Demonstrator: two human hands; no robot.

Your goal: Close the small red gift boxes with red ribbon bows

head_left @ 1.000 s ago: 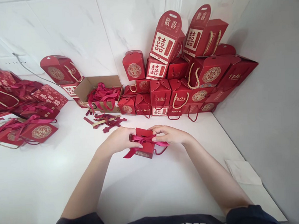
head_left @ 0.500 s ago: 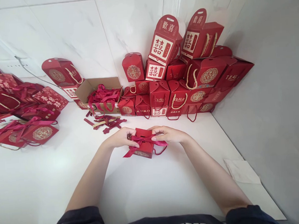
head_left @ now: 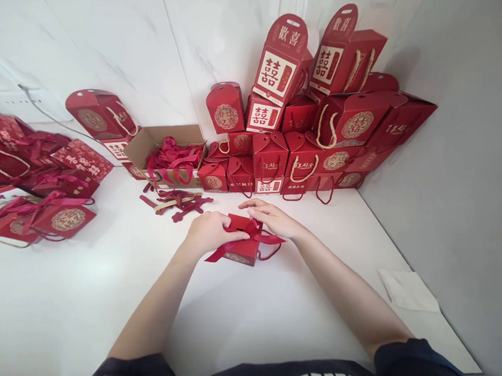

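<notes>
A small red gift box (head_left: 243, 257) stands on the white tabletop between my hands, with a gold round emblem on its front. Across its top lies a red ribbon (head_left: 226, 250) tied in a bow, its tails hanging out to both sides. My left hand (head_left: 211, 231) grips the box's left side, its thumb pressed over the bow. Above the right side of the bow, my right hand (head_left: 273, 216) has its thumb and fingertips at a raised ribbon loop, other fingers stretched out. A red cord handle (head_left: 272, 253) loops out at the box's right.
A cardboard box (head_left: 139, 148) of loose ribbons stands by the wall, dark red and gold strips (head_left: 179, 202) before it. Stacked red gift boxes (head_left: 306, 156) line the back right; more ribboned boxes (head_left: 66, 221) sit left. A folded white cloth or tissue (head_left: 408, 290) lies right.
My left thumb has moved right across the bow. My right hand has come off the right loop and up, its fingers now higher above the box. The view has shifted slightly.
</notes>
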